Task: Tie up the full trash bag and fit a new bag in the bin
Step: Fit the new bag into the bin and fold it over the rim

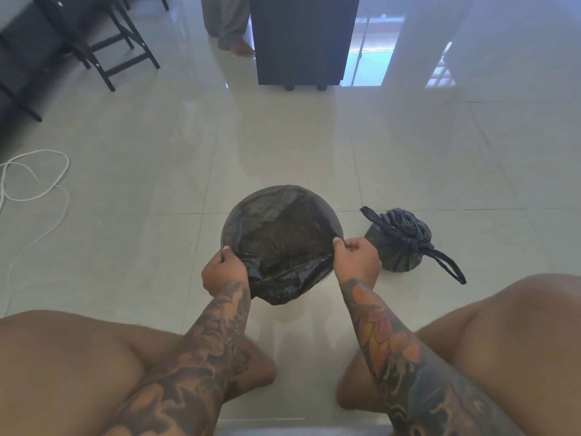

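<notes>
Your left hand [224,272] and right hand [357,258] each pinch the new bag [283,243] at the bin's [323,280] near rim, far side already over it. The tied bag [401,243] sits on the floor [157,215] just right of the bin.

Premises present as a private home, living or dining area. Flooring is large glossy pale tiles [314,136] reflecting a doorway and window grille. Dark wooden chairs [103,42] stand at upper left beside a table edge. A dark cabinet [298,39] on short feet stands ahead. A barefoot person [232,29] in loose trousers stands beside it. A white cord [37,180] lies looped on the floor.
</notes>
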